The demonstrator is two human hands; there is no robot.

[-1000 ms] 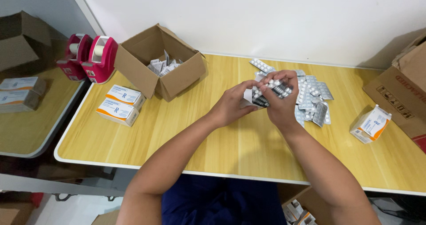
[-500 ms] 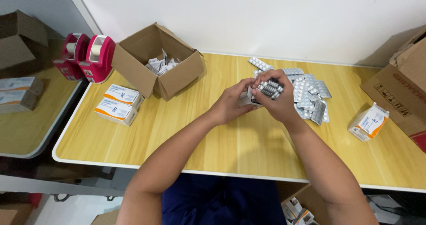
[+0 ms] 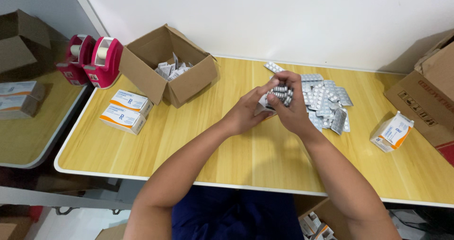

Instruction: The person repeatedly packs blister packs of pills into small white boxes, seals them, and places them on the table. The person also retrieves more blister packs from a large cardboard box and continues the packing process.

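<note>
The wooden table point(image 3: 142, 150) spreads bare towards the person from the hands, with plenty of free surface before its near edge. Well off beyond the left hand point(image 3: 246, 112) sits an open cardboard box point(image 3: 165, 65); two small white-and-orange cartons point(image 3: 126, 111) lie further left. A loose heap of pill strips point(image 3: 326, 100) lies just beyond the right hand point(image 3: 293, 112). Both hands close together around a stack of pill strips point(image 3: 281, 94), held above the table, its long axis running roughly left to right.
</note>
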